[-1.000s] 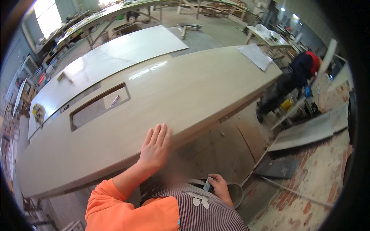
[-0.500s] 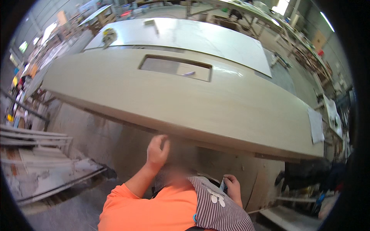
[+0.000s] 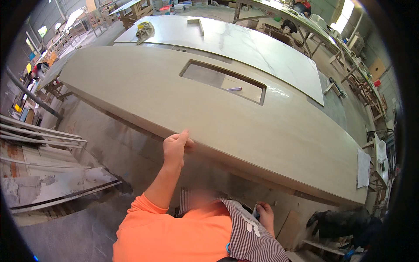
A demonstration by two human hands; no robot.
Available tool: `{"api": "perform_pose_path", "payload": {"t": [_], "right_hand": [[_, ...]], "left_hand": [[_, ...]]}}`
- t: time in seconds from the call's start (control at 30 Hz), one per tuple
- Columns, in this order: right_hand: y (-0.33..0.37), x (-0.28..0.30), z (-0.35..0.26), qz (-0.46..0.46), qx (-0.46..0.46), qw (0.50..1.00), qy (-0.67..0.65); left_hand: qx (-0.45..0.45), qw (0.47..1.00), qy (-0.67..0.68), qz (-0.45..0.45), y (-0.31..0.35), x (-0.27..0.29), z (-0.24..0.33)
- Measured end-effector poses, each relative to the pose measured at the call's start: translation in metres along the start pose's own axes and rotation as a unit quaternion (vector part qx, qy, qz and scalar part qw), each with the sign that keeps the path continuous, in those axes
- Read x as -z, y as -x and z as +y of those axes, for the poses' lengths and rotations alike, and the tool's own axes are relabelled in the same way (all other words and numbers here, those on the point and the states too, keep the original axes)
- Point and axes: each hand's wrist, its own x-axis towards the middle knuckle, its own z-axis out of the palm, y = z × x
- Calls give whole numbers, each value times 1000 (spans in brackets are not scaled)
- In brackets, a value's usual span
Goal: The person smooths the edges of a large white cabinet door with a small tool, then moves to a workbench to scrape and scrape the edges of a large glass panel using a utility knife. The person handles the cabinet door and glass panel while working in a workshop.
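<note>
**Left hand [image 3: 176, 147] at the near edge of a beige slab [image 3: 144, 96]**

From the middle of the head view, the left hand sits at 8 o'clock, fingers curled at the slab's edge; whether it grips is unclear. At 5 o'clock, the right hand [image 3: 265, 215] holds a small bluish item [image 3: 255, 212], partly hidden, beside a striped apron [image 3: 257, 238]. A pen [image 3: 235, 89] lies inside the slab's cut-out [image 3: 263, 94] at 1 o'clock. Beyond, at 12, a white marbled panel [image 3: 257, 48] carries an L-shaped piece [image 3: 196, 24] and, toward 11, a crumpled cloth [image 3: 144, 32]. White paper [image 3: 363, 168] rests on the slab between 3 and 4.
</note>
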Motion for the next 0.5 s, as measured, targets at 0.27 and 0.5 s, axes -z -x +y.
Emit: {"api": "perform_pose_path", "payload": {"t": [0.27, 0.5], "right_hand": [[-5, -14, -19, 69, 2, 993, 93], [-22, -38, -66, -22, 10, 997, 68]], "left_hand": [[-25, 999, -6, 47, 3, -5, -6], [-22, 999, 0, 25, 8, -4, -6]]}}
